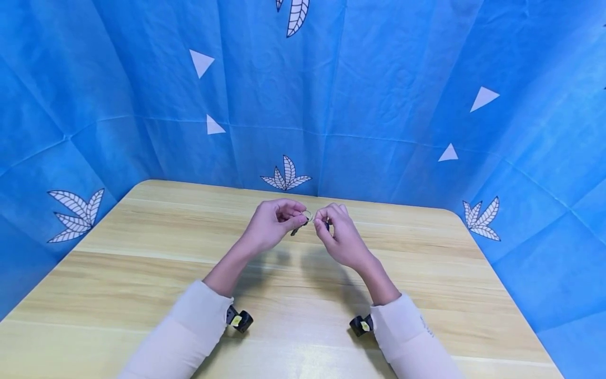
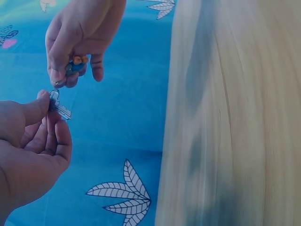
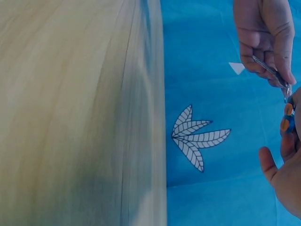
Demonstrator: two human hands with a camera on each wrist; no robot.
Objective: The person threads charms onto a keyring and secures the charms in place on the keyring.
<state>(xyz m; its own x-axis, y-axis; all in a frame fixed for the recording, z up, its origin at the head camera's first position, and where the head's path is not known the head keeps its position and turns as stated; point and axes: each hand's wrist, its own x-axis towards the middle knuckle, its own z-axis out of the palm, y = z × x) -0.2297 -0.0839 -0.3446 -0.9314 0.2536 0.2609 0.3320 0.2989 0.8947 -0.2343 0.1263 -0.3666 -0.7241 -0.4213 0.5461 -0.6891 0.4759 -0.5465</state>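
Observation:
Above the far half of the table, both hands meet close together in the head view. My left hand (image 1: pixel 271 225) pinches a silver key with a dark head (image 2: pixel 62 111) between thumb and fingers. A thin metal key ring (image 1: pixel 309 215) shows between the two hands. My right hand (image 1: pixel 342 238) has its fingers curled round a small blue and orange trinket (image 2: pixel 75 67), and its thumb and fingertip pinch at the ring side. The right wrist view shows the trinket partly covered by the fingers. How the ring joins key and trinket is too small to tell.
Under the hands lies a light wood-grain table (image 1: pixel 165 295). A blue cloth (image 1: pixel 379 95) with white leaves and triangles hangs behind it and at both sides. Each sleeve cuff carries a small black wrist camera (image 1: pixel 242 321).

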